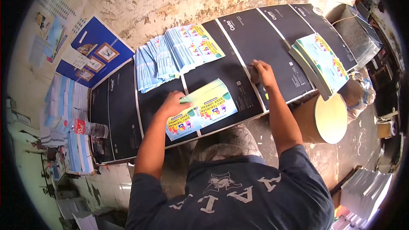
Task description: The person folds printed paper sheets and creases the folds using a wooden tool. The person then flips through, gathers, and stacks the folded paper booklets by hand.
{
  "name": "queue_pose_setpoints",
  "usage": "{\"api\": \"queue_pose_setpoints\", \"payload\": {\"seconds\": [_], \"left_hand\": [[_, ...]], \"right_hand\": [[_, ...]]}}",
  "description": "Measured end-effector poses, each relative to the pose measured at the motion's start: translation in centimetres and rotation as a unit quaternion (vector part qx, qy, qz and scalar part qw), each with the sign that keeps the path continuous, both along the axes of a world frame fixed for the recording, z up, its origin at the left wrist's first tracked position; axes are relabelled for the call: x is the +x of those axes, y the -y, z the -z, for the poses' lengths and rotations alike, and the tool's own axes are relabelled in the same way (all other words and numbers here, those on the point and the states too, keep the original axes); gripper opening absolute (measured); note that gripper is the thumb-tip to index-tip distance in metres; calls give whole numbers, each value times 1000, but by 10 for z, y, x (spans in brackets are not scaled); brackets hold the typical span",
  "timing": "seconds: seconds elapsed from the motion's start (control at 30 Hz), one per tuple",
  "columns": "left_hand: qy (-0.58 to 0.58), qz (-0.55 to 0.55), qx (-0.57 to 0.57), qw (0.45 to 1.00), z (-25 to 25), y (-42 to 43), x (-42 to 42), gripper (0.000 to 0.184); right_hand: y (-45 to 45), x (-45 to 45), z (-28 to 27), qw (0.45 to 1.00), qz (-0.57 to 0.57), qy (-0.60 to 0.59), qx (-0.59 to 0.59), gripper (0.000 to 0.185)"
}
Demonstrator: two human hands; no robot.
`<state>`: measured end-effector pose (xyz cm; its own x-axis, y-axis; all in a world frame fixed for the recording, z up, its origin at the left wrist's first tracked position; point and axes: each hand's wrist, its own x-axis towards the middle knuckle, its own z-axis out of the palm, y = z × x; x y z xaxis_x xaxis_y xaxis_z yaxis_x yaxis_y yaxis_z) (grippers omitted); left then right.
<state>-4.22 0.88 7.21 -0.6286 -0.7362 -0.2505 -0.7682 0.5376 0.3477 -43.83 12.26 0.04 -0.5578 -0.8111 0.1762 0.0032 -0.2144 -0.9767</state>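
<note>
A light blue printed booklet point(215, 107) with "BUKU TABUNGAN BANK SAMPAH" on its cover lies near the front edge of the black table. My left hand point(172, 103) grips its pale green upper edge, which curls up under the fingers. My right hand point(264, 74) is above the table to the right of the booklet, apart from it. Its fingers are curled in around something dark, too small to make out. Behind the left hand, a fanned row of similar booklets point(170, 53) overlaps across the table.
A thick stack of booklets point(321, 61) sits at the table's right end, above a round drum point(330, 119). Paper piles point(64, 98) and a bottle with a red label point(87, 128) are at left. A blue framed board point(96, 53) leans against the wall.
</note>
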Motion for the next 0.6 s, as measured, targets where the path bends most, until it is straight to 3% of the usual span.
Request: {"api": "queue_pose_setpoints", "payload": {"seconds": [0.07,0.1,0.13,0.17,0.2,0.23,0.3,0.33,0.4,0.43,0.47,0.5,0.53,0.57,0.6], "left_hand": [[-8,-20,185,983,-5,-2,-1,50],[-8,9,198,980,-4,-1,0,48],[-7,7,197,980,-3,-3,3,48],[6,16,260,965,-2,-3,4,44],[18,27,321,946,-1,-3,3,41],[-45,-8,372,927,4,-12,7,36],[-126,-37,380,915,11,-29,21,31],[-133,-48,359,923,13,-36,31,31],[-351,-182,449,802,5,-73,43,32],[-412,-227,469,747,-1,-88,43,34],[-462,-245,453,722,-9,-103,42,35],[-499,-275,441,694,-6,-113,41,35],[-536,-301,424,665,-4,-121,39,35],[-553,-326,391,659,-11,-131,35,34],[-579,-342,380,634,-7,-135,34,35]], "right_hand": [[-17,8,-23,996,-24,-18,84,41],[-22,9,-25,995,-46,65,56,47],[-25,8,-17,995,-48,66,56,47],[-26,6,-10,993,73,-82,33,44],[-30,9,-13,979,129,-155,16,42],[-34,16,-25,955,193,-226,5,40],[-65,39,-51,892,350,-278,-64,30],[-84,58,-60,934,308,-176,-32,23],[-110,93,-56,985,147,-53,75,19],[-116,112,-55,987,31,-50,149,28],[-120,132,-50,976,-7,-163,146,40],[-119,144,-29,976,-68,-112,172,30],[-124,163,-86,956,-140,-69,247,31],[-130,182,-102,965,-209,-13,157,30],[-142,197,-144,953,-270,-57,124,31]]}}
